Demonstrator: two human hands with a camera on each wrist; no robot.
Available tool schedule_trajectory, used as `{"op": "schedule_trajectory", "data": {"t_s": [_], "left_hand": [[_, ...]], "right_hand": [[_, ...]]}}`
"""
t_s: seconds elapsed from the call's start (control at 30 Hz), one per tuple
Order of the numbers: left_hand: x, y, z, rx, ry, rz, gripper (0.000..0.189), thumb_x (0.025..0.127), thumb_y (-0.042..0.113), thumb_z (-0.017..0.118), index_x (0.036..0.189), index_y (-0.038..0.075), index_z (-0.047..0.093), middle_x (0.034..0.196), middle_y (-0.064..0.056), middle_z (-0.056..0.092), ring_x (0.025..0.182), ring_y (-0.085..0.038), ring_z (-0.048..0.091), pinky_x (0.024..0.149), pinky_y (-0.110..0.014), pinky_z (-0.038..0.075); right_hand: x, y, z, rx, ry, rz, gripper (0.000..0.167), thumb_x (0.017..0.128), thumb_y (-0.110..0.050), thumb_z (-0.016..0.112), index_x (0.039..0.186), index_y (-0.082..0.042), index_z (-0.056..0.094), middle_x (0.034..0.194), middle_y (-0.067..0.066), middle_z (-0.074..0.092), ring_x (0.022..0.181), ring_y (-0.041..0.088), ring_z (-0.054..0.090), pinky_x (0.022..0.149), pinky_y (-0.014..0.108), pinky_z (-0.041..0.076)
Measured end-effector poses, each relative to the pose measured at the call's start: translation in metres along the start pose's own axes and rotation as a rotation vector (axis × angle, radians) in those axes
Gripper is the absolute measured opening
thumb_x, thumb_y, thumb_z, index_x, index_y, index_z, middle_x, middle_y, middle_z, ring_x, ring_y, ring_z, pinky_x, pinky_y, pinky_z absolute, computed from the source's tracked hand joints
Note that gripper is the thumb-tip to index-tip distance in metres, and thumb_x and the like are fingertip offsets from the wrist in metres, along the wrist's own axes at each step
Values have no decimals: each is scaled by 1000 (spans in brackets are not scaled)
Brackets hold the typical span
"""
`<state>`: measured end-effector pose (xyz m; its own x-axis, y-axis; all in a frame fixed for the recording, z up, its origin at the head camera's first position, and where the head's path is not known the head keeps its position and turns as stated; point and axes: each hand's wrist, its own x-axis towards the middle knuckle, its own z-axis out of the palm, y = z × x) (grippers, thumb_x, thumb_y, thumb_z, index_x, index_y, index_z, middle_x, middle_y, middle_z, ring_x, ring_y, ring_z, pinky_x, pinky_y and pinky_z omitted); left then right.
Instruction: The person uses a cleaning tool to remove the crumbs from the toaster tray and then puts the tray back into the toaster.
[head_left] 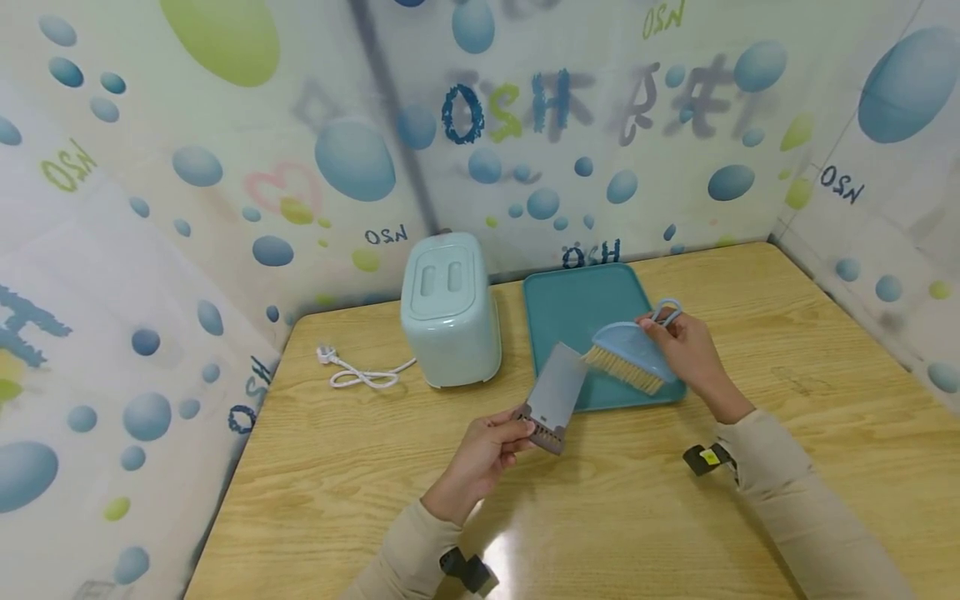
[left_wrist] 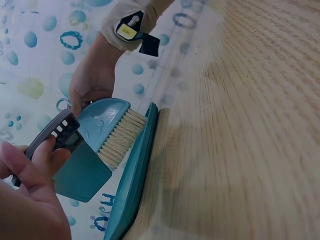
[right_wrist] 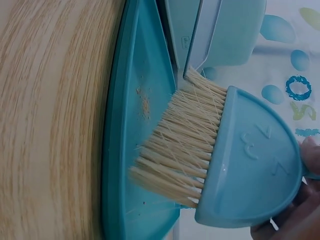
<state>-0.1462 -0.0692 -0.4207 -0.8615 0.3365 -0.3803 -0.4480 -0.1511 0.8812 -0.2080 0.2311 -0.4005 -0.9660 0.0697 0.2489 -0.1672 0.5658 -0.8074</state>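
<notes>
My left hand (head_left: pixel 480 454) pinches the slotted dark end of a flat metal crumb tray (head_left: pixel 558 385), thumb on top, its far end tilted up over the teal serving tray (head_left: pixel 573 296). The right hand (head_left: pixel 696 358) grips a light blue hand brush (head_left: pixel 624 342) near its looped handle. Pale bristles (right_wrist: pixel 187 135) slant down over the serving tray, their corner right at the metal end of the crumb tray in the right wrist view. Brown crumbs (right_wrist: pixel 144 105) lie scattered on the teal surface below.
A pale mint toaster (head_left: pixel 450 333) stands left of the serving tray, close to the back wall. Its white cord and plug (head_left: pixel 367 375) lie on the wooden table (head_left: pixel 337 500) at the left. A patterned sheet (head_left: pixel 525 167) hangs behind the table's back edge.
</notes>
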Motion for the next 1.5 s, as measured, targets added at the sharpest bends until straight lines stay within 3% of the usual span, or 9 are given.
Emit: {"op": "schedule_trajectory", "data": {"t_s": [0.33, 0.5, 0.6, 0.7, 0.83, 0.93, 1.17, 1.37, 1.5], "left_hand": [[-1, 2, 1, 11, 1, -13, 47, 92, 9, 59, 136, -6, 49, 69, 13, 71, 61, 6, 63, 46, -10, 37], [-2, 3, 0, -13, -3, -10, 46, 94, 9, 57, 136, -6, 48, 69, 13, 72, 62, 6, 65, 44, -9, 36], [-2, 3, -1, -34, -4, -18, 46, 94, 8, 55, 136, -6, 47, 70, 12, 73, 62, 5, 66, 42, -8, 36], [-2, 3, -2, -45, -7, -21, 46, 95, 9, 55, 137, -6, 47, 72, 11, 73, 63, 5, 66, 43, -8, 37], [-2, 2, -3, -61, -12, -25, 46, 95, 9, 55, 138, -6, 46, 72, 11, 73, 63, 5, 66, 43, -8, 38], [-1, 1, -4, -72, -22, -23, 47, 95, 8, 54, 139, -8, 43, 72, 11, 73, 62, 5, 66, 42, -8, 39], [0, 1, -5, -75, -33, -25, 51, 95, 7, 54, 141, -8, 40, 70, 11, 73, 61, 7, 65, 43, -8, 37], [2, 0, -7, -68, -32, -33, 50, 95, 8, 54, 140, -8, 41, 72, 11, 73, 64, 6, 66, 44, -8, 36], [3, -2, -7, -63, -36, -37, 49, 94, 9, 55, 138, -8, 43, 75, 11, 74, 66, 6, 67, 44, -8, 36]], "right_hand": [[0, 7, 1, -6, 36, -16, 37, 100, -29, 51, 97, 4, 67, 110, 26, 68, 62, -1, 42, 53, 23, 30], [1, 13, -4, 13, 115, 5, 38, 100, -29, 52, 104, 5, 68, 107, 24, 66, 68, -12, 43, 56, 15, 37], [2, 19, -13, 35, 172, 71, 44, 100, -33, 50, 109, 6, 67, 106, 13, 67, 74, -16, 47, 60, 9, 41], [3, 25, -27, 87, 202, 180, 49, 100, -38, 49, 113, 6, 64, 93, -9, 65, 71, -12, 50, 59, 9, 43], [7, 35, -48, 222, 245, 281, 34, 99, -36, 49, 105, -6, 63, 82, -27, 55, 67, -7, 53, 55, 10, 44], [9, 40, -63, 326, 295, 314, 20, 98, -33, 52, 93, -17, 64, 83, -22, 57, 69, -5, 54, 55, 10, 43], [14, 59, -86, 345, 372, 446, 24, 96, -31, 55, 75, -23, 61, 71, -24, 56, 63, -6, 50, 51, 9, 42], [13, 76, -90, 351, 343, 536, 21, 96, -33, 55, 78, -24, 60, 68, -25, 54, 63, -6, 48, 51, 11, 42], [12, 82, -88, 358, 301, 578, 20, 96, -35, 55, 86, -17, 57, 70, -23, 52, 63, -6, 48, 51, 12, 44]]}}
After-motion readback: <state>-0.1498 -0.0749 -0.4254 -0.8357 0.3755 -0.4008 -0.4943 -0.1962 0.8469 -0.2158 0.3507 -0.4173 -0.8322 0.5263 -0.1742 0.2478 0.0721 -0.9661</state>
